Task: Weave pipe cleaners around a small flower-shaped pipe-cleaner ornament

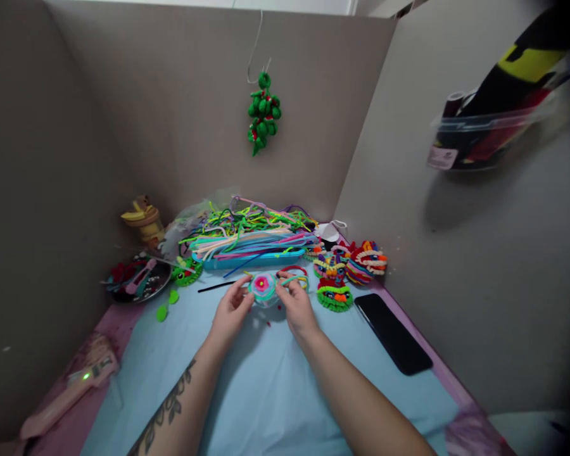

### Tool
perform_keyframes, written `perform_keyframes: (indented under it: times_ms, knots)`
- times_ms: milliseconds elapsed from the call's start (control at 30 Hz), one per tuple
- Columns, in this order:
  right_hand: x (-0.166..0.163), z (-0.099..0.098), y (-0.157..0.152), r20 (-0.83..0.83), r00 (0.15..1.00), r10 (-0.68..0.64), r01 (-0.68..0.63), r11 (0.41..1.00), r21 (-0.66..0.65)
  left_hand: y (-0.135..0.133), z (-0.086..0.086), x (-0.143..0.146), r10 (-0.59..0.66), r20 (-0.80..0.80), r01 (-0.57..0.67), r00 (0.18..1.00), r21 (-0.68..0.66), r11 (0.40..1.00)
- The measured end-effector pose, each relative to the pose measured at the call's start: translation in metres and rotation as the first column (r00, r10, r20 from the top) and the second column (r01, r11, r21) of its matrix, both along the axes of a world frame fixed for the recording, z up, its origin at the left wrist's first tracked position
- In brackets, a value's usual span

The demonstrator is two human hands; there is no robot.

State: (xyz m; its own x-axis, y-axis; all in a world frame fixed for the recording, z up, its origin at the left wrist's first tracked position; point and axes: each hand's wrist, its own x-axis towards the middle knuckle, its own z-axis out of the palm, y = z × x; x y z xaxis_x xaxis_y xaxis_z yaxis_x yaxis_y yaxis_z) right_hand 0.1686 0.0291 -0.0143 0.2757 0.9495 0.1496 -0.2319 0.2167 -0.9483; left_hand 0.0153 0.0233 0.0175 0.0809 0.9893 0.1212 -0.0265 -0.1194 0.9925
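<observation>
Between my two hands is a small round pipe-cleaner piece (265, 290), light blue around a pink flower-like middle with a yellow centre. My left hand (230, 309) pinches its left edge between thumb and fingers. Its right edge is in the closed fingers of my right hand (296, 305). Loose stems, red and green among them, curve out behind the right fingers; whether these join the piece I cannot tell. A black pipe cleaner (217, 286) lies just left of my left fingertips. The piece is held over a light blue cloth (266, 392).
Behind stands a blue tray (254, 260) heaped with pipe cleaners. Finished fuzzy faces (335, 296) and a black phone (393, 334) lie right. At left are a dark bowl (142, 285) and a pink glue gun (71, 394) with a green light. Partition walls surround the table.
</observation>
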Motion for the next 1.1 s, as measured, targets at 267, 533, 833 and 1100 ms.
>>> perform_keyframes:
  times_ms: [267,533,833,1100]
  knots:
    - [-0.009,-0.001,-0.006,0.103,0.99,-0.1,0.101,0.995,-0.008,-0.01,-0.01,0.007,0.116,-0.288,-0.063,0.951,0.184,0.981]
    - [-0.013,0.0,-0.008,0.057,0.998,0.005,-0.003,0.999,-0.042,-0.008,-0.008,0.01,0.148,-0.162,-0.136,0.976,0.081,0.987]
    - [-0.013,0.002,-0.008,0.006,0.999,-0.045,0.046,0.997,-0.055,-0.008,-0.008,0.006,0.215,-0.2,-0.205,0.956,0.068,0.976]
    - [-0.004,0.005,-0.007,-0.083,0.992,0.098,-0.108,0.986,-0.129,-0.004,0.006,-0.001,0.329,-0.153,-0.334,0.932,-0.007,0.943]
